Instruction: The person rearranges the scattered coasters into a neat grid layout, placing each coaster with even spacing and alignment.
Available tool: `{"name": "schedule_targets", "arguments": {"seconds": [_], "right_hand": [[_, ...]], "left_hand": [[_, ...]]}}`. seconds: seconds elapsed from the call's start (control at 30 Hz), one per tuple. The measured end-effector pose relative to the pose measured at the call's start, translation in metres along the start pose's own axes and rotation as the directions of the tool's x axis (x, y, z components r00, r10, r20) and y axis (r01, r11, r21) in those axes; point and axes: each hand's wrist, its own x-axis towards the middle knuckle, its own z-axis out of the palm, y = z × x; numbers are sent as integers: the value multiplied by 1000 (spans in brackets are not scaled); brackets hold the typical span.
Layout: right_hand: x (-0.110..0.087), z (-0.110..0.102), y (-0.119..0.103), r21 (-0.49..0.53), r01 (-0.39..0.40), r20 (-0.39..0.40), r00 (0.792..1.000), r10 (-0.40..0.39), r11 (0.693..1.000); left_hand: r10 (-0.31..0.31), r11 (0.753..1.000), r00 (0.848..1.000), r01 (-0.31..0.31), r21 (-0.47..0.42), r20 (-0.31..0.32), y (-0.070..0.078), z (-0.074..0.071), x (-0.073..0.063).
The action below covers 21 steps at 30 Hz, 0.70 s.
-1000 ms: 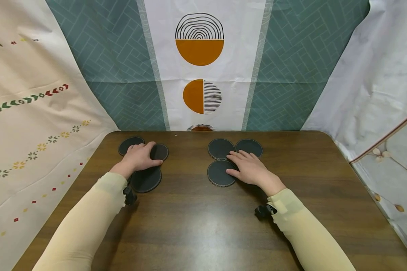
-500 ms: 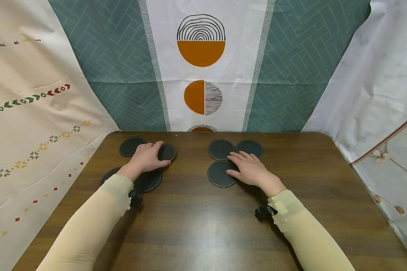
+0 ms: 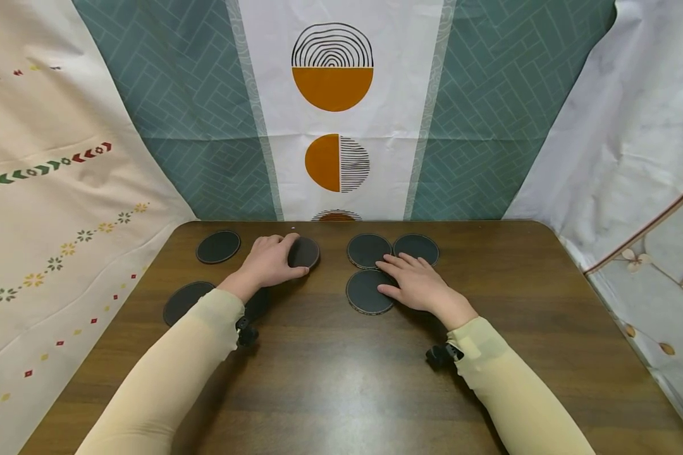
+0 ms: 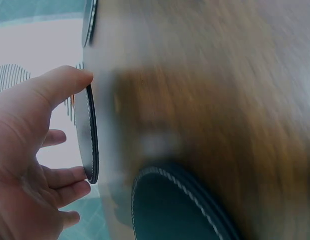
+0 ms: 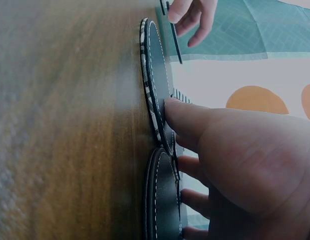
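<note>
Brown wood-grain makes the surface of the desk [image 3: 330, 392]; on its near part one dark disc is mostly hidden below the left wrist, and the outer disc [image 3: 183, 302] is partly cut off by the left sleeve [image 3: 165, 373]. Beyond the sleeve, the near disc [image 3: 367, 293] of the right group shows a patterned layer at its rim; how many pieces lie there, I cannot tell. Over this group the right hand [image 3: 420, 284] rests with fingers spread, thumb on the near disc, gripping nothing. At similar depth, the left hand [image 3: 266, 262] is half closed and pinches the held disc [image 3: 305, 253] across its edges. This disc, round and so without a long axis, lies between both hands, against the left one; only a narrow gap separates it from the right group, and I judge that the move depends on this gap. Whether it is raised is hard to see, because the left wrist view is blurred. Farther lie the two back discs, partly under the right fingertips, and finally a hanging cloth [image 3: 472, 126].
</note>
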Motion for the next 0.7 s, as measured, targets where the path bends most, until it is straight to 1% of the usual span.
{"name": "schedule_targets", "arguments": {"seconds": [0.1, 0.37, 0.7], "right_hand": [[0, 0, 0, -13, 6, 3, 1000, -6, 1000], [0, -2, -2, -13, 6, 9, 1000, -6, 1000], [0, -1, -1, -10, 0, 12, 1000, 0, 1000]], "left_hand": [[0, 1000, 1000, 0, 2, 9, 7, 2, 5], [12, 1000, 1000, -12, 16, -2, 22, 7, 15], [28, 999, 1000, -28, 28, 7, 31, 15, 28]]}}
